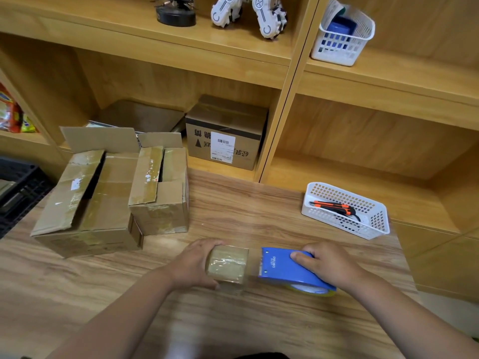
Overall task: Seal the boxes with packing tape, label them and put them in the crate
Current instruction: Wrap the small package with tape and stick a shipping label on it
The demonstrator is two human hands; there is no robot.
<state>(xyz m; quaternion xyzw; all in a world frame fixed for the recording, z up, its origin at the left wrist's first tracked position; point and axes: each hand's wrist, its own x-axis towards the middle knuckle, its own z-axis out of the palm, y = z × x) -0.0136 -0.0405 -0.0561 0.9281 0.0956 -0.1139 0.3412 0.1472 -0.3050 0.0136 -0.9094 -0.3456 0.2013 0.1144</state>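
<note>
Both hands are seen at work near the front of the wooden table (259, 203). A small cardboard box (228, 263) is steadied by the left hand (194, 264), with fingers and thumb curled round its left side. A blue tape dispenser (285, 270) is gripped by the right hand (329, 263), with fingers wrapped over its top. Clear tape appears to be stretched from dispenser to box, whose top is already glossy. Sealing of this box is judged nearly done, with cutting, labelling and crating left. Behind on the left, a large open box (88, 200) and a second open box (160, 187) are shown with flaps unsealed. A black crate (18, 193) is glimpsed at the far left, and a utility knife (334, 207) is kept in a white basket (337, 224) on the right.
</note>
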